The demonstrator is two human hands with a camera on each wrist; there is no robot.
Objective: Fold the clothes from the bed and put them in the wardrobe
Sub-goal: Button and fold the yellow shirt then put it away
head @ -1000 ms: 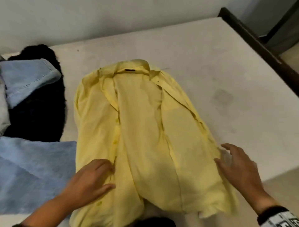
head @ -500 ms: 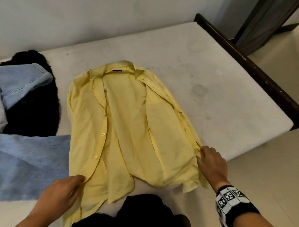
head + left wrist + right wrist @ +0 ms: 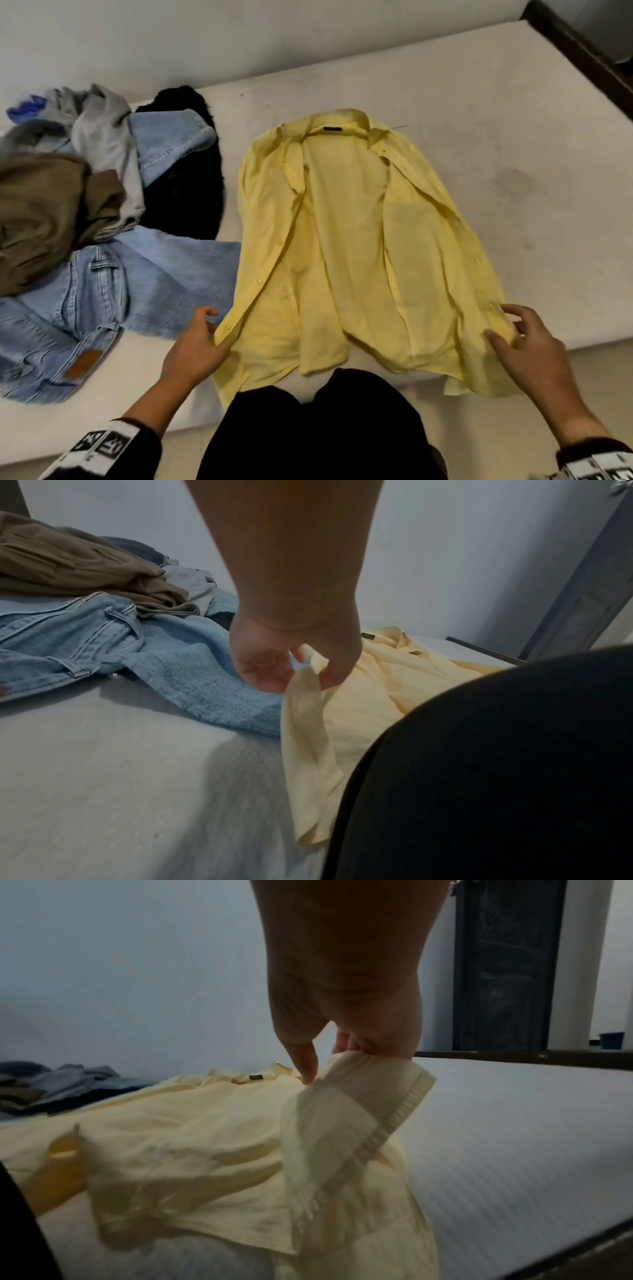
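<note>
Head view: yellow shirt (image 3: 346, 240) hem in both hands' grip.

Head view: evenly lit, soft indoor light, no glare; mild blur overall, straight mattress (image 3: 445, 102) edges bowed toward the frame corners. Colours warm; yellow shirt (image 3: 342, 222) saturated.
Left wrist view: dimmer, bluish cast; soft shadow on the mattress at lower centre; forearm at top and dark clothing at lower right out of focus.
Right wrist view: dim, grainy; shirt fabric at lower left smeared by motion blur; wall flat grey.
</note>
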